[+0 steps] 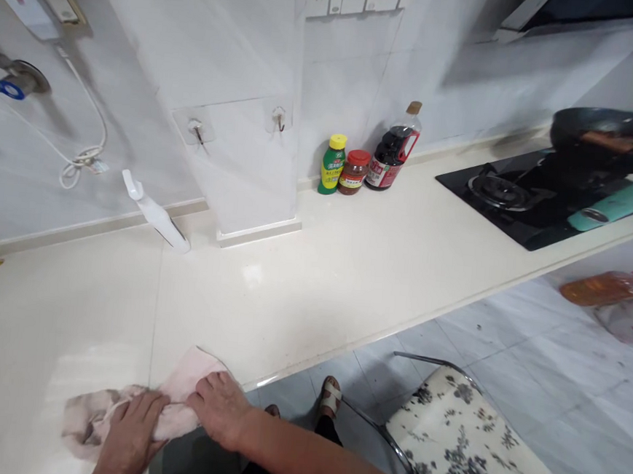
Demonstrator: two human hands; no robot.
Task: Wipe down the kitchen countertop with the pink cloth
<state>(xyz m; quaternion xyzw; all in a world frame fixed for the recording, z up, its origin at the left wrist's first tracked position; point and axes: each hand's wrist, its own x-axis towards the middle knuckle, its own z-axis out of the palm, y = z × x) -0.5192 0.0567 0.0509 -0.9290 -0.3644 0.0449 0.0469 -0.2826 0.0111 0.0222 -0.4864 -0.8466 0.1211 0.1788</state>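
A pale pink cloth (192,368) lies crumpled at the near edge of the cream countertop (312,288). My left hand (131,430) presses on its bunched left part, fingers curled over the folds. On the right, my right hand (220,408) grips the cloth with bent fingers, close to the counter's front edge. A flatter corner of the cloth sticks out beyond the two hands. Parts of the cloth under my palms are hidden.
A white handheld device (157,213) leans by the wall. Farther right stand a green bottle (331,166), a red-lidded jar (354,173) and a dark sauce bottle (391,155), then a black cooktop (517,198) with a wok (588,127). A flowered chair (465,438) stands below.
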